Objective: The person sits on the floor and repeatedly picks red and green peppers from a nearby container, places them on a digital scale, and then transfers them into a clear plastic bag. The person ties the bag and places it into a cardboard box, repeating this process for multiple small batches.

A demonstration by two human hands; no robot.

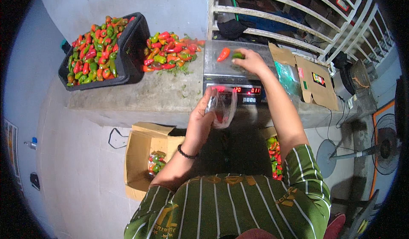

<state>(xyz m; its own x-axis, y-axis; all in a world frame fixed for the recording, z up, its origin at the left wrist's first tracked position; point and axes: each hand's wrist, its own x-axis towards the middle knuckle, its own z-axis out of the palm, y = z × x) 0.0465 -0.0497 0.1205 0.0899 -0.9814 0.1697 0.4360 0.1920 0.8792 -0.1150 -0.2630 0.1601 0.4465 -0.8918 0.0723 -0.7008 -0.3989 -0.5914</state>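
My left hand [202, 119] grips a clear plastic bag [228, 106] in front of the scale's lit display. Something red shows low in the bag, too blurred to name surely. Over the metal pan of the digital scale [219, 69], my right hand [253, 61] has its fingers closed around a green pepper [238, 56]. A red-orange pepper [223, 54] lies on the pan just left of those fingers. To the scale's left, a loose pile of red, orange and green peppers [169, 52] rests on the concrete counter [169, 92].
A black plastic crate [134, 47] heaped with peppers tilts at the left. Below are a cardboard box [137, 162] with bagged peppers and more peppers [274, 157] by my right arm. Flattened cardboard [314, 79], green plastic [285, 76] and a pedestal fan [383, 144] stand rightward.
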